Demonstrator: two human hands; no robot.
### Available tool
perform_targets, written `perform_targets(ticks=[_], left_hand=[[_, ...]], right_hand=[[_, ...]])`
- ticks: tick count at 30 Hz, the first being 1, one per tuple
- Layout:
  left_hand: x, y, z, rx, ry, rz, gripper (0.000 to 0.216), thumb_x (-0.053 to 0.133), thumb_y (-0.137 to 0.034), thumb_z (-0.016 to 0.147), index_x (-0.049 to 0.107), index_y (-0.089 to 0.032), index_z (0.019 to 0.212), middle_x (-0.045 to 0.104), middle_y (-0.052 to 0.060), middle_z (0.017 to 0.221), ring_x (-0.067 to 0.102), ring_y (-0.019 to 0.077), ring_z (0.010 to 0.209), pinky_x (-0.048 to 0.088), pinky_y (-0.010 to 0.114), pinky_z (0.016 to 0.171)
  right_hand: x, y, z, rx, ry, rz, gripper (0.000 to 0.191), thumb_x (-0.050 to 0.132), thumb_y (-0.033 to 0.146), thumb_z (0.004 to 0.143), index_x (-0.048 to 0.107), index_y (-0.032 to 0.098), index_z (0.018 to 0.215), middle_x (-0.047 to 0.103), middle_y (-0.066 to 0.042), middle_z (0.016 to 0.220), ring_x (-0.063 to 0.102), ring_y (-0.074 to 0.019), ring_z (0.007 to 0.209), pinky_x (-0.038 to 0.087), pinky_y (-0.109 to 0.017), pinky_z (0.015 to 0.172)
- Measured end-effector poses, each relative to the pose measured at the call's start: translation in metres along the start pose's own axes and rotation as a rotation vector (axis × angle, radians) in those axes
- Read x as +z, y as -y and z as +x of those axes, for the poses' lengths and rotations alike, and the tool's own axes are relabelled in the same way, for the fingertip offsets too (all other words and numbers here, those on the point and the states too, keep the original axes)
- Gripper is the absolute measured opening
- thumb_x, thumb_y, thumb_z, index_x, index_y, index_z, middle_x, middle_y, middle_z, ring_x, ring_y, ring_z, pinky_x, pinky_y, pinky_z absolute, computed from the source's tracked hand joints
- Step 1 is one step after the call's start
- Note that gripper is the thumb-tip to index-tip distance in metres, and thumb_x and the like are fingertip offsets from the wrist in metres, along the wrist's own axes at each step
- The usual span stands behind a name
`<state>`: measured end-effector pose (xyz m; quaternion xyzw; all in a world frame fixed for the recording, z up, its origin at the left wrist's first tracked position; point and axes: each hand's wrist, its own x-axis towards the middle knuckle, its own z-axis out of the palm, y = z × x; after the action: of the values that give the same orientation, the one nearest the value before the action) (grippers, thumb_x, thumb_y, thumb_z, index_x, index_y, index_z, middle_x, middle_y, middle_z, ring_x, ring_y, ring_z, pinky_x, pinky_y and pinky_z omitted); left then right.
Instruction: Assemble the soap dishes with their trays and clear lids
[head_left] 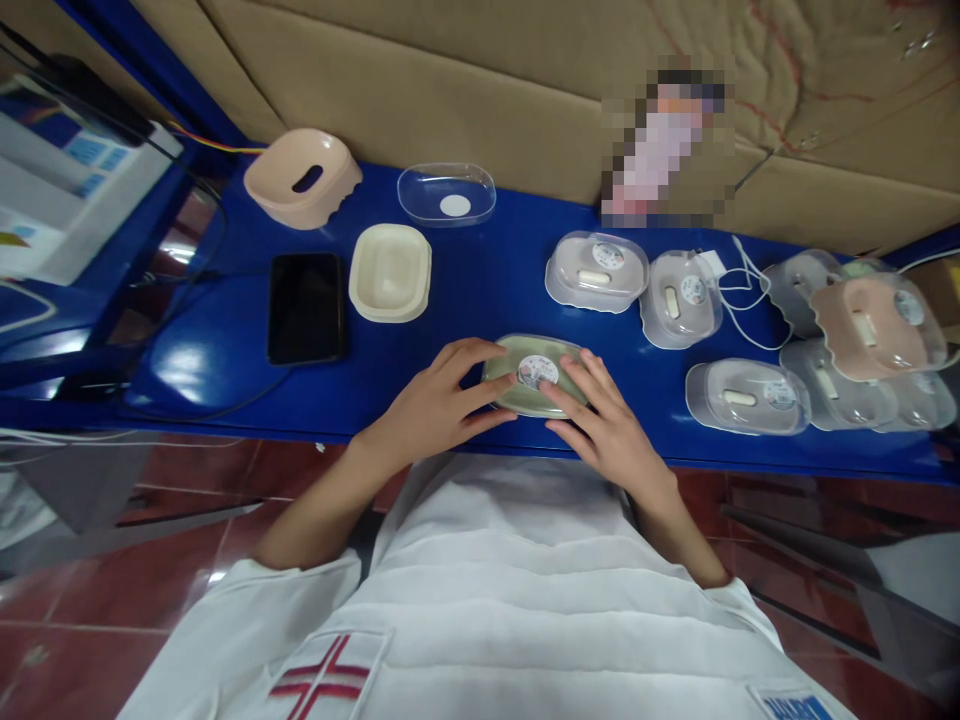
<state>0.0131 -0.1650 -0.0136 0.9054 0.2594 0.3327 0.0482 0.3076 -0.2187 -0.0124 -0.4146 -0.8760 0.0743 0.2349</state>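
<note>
A green soap box (pixel 559 402) with a clear lid and a round printed sticker (pixel 538 372) lies on the blue table near its front edge. My left hand (pixel 450 395) grips its left end, thumb at the near side and fingers spread over the lid and far edge. My right hand (pixel 604 415) is at the right end, with fingertips on the lid beside the sticker and the thumb low at the near side. The box's underside is hidden. Behind my left hand sits a cream tray (pixel 391 272), apart from the fingers.
Several lidded boxes, such as a greyish one (pixel 596 272) and a pink one (pixel 874 325), stand at the right beside a white cable (pixel 742 285). At the left are a pink slotted base (pixel 304 180), a clear lid (pixel 435 190) and a black tablet-like device (pixel 305 308). Cardboard (pixel 465 90) lines the back.
</note>
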Motion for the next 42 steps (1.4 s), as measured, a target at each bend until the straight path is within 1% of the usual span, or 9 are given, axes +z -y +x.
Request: perform_targets(ticks=[3, 9, 19, 24, 29, 33, 36, 38, 42], left_hand=[[-0.008, 0.002, -0.003, -0.072, 0.009, 0.089, 0.034, 0.079, -0.037, 0.102, 0.068, -0.02, 0.13, 0.066, 0.018, 0.135, 0.065, 0.0343, 0.128, 0.061, 0.049, 0.104], [-0.024, 0.01, 0.01, -0.457, 0.002, 0.486, 0.033, 0.07, -0.046, 0.105, 0.074, -0.02, 0.125, 0.067, 0.019, 0.125, 0.068, 0.039, 0.118, 0.063, 0.045, 0.085], [-0.018, 0.062, 0.078, -0.44, 0.312, 0.226, 0.075, 0.046, -0.041, 0.114, 0.019, -0.009, 0.177, 0.027, 0.027, 0.18, 0.033, 0.0404, 0.166, 0.036, 0.058, 0.131], [-0.032, 0.053, 0.053, -0.65, 0.294, 0.429, 0.069, 0.042, -0.042, 0.114, 0.034, -0.005, 0.171, 0.048, 0.032, 0.164, 0.051, 0.0496, 0.151, 0.04, 0.069, 0.123], [-0.025, 0.007, 0.013, -0.435, 0.391, 0.218, 0.05, 0.048, -0.033, 0.113, 0.053, -0.01, 0.156, 0.057, 0.027, 0.151, 0.059, 0.0434, 0.14, 0.051, 0.062, 0.117], [-0.021, -0.008, 0.016, -0.132, 0.362, -0.135, 0.051, 0.05, -0.041, 0.116, 0.047, -0.022, 0.163, 0.06, 0.018, 0.15, 0.059, 0.0328, 0.144, 0.052, 0.051, 0.121], [-0.033, 0.025, 0.035, -0.108, 0.272, -0.062, 0.045, 0.041, -0.04, 0.119, 0.055, -0.023, 0.158, 0.062, 0.014, 0.152, 0.06, 0.0262, 0.143, 0.052, 0.044, 0.121], [-0.048, 0.071, 0.048, -0.291, 0.21, 0.215, 0.049, 0.038, -0.05, 0.119, 0.06, -0.024, 0.154, 0.064, 0.008, 0.152, 0.058, 0.0246, 0.145, 0.049, 0.045, 0.123], [-0.075, 0.178, 0.057, -0.646, 0.076, 0.407, 0.099, 0.023, -0.083, 0.108, 0.061, 0.002, 0.141, 0.063, 0.022, 0.151, 0.05, 0.0392, 0.149, 0.034, 0.066, 0.119]], right_hand=[[0.001, 0.001, 0.0, 0.094, -0.003, -0.061, 0.098, 0.069, 0.039, 0.107, 0.002, 0.041, 0.178, 0.0, -0.008, 0.187, 0.005, -0.0426, 0.172, 0.023, -0.079, 0.134], [0.001, -0.001, 0.002, 0.137, 0.092, -0.05, 0.084, 0.061, 0.04, 0.111, 0.012, 0.037, 0.179, 0.012, -0.013, 0.186, 0.017, -0.0381, 0.172, 0.028, -0.072, 0.135], [0.001, -0.003, 0.003, 0.159, 0.128, -0.015, 0.06, 0.052, 0.045, 0.114, 0.041, 0.026, 0.17, 0.028, -0.017, 0.182, 0.028, -0.0363, 0.17, 0.036, -0.066, 0.133], [0.002, -0.004, 0.003, 0.151, 0.138, -0.006, 0.057, 0.051, 0.045, 0.114, 0.045, 0.028, 0.168, 0.037, -0.015, 0.179, 0.036, -0.0354, 0.167, 0.033, -0.068, 0.135], [0.001, -0.003, 0.005, 0.164, 0.138, -0.003, 0.065, 0.051, 0.044, 0.114, 0.034, 0.028, 0.174, 0.029, -0.015, 0.182, 0.032, -0.0353, 0.169, 0.034, -0.065, 0.135], [0.002, -0.004, 0.005, 0.116, 0.149, -0.017, 0.061, 0.049, 0.042, 0.115, 0.036, 0.03, 0.173, 0.031, -0.013, 0.182, 0.032, -0.0334, 0.169, 0.034, -0.064, 0.134], [0.003, -0.005, 0.005, 0.094, 0.135, -0.032, 0.054, 0.05, 0.041, 0.115, 0.046, 0.03, 0.168, 0.039, -0.012, 0.178, 0.035, -0.0341, 0.167, 0.037, -0.065, 0.132], [0.003, -0.005, 0.005, 0.091, 0.124, -0.031, 0.052, 0.051, 0.042, 0.115, 0.049, 0.03, 0.166, 0.041, -0.012, 0.177, 0.037, -0.0344, 0.166, 0.038, -0.065, 0.132], [0.003, -0.005, 0.004, 0.091, 0.123, -0.022, 0.053, 0.052, 0.041, 0.114, 0.049, 0.031, 0.166, 0.042, -0.012, 0.177, 0.039, -0.0337, 0.166, 0.038, -0.066, 0.132]])
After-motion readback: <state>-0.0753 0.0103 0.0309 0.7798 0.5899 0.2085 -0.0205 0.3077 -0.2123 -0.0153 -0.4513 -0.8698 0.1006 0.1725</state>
